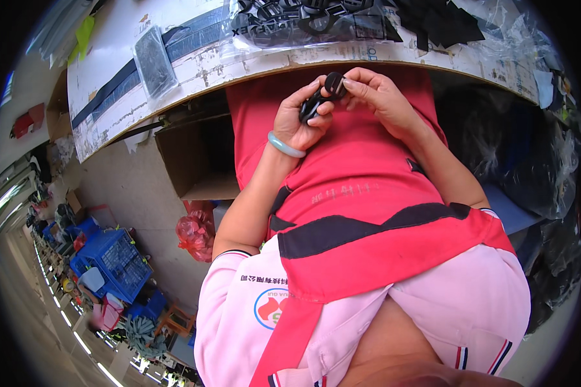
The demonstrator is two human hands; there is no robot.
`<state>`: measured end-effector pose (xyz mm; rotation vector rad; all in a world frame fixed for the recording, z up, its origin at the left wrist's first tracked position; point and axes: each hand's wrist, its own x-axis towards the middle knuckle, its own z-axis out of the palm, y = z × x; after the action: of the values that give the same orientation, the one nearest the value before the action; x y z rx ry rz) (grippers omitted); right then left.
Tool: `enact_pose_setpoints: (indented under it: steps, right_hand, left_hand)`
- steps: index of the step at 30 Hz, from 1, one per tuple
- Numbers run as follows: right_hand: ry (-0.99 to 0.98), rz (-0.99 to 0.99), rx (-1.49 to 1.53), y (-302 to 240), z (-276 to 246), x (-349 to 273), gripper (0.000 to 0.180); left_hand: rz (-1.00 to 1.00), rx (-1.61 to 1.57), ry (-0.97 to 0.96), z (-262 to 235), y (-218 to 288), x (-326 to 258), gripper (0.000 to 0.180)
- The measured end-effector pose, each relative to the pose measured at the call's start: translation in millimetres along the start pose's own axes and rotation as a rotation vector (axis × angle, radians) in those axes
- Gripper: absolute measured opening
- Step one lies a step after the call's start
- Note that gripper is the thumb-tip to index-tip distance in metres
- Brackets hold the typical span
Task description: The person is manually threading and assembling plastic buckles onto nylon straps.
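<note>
In front of my lap, just below the table edge, my two hands meet. My left hand [296,124], with a pale green bangle [286,146] at its wrist, has its fingers wrapped round a glossy black plastic piece [309,108]. A rounded black end [334,84] sticks up between the hands; whether it belongs to the same piece I cannot tell. My right hand [386,103] pinches at this end with thumb and forefinger. Above them on the table lies a clear plastic bag [290,35] full of black plastic buckles [316,9].
A white table [203,74] with a worn edge curves across the top. On it rest a clear-wrapped flat packet [155,63] and black fabric pieces [438,24]. Under it stands a cardboard box [181,161]. A red plastic bag [195,233] and blue crates [116,264] are at left.
</note>
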<state>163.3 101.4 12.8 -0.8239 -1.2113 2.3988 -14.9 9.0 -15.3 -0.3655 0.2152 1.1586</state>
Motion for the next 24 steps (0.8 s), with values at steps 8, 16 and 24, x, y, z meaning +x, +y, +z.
enact_pose_setpoints:
  steps: [8, 16, 24]
  right_hand:
    - [0.086, -0.224, -0.262, -2, 21, -7, 0.019]
    - [0.295, -0.22, -0.1, 15, -10, 2, 0.018]
    - [0.014, -0.387, -0.647, 16, -7, -8, 0.01]
  left_hand:
    - [0.071, 0.024, 0.036, -8, -6, -1, 0.019]
    - [-0.052, -0.071, -0.151, -19, -2, 3, 0.021]
    - [-0.019, 0.705, 0.201, -16, -9, -4, 0.043]
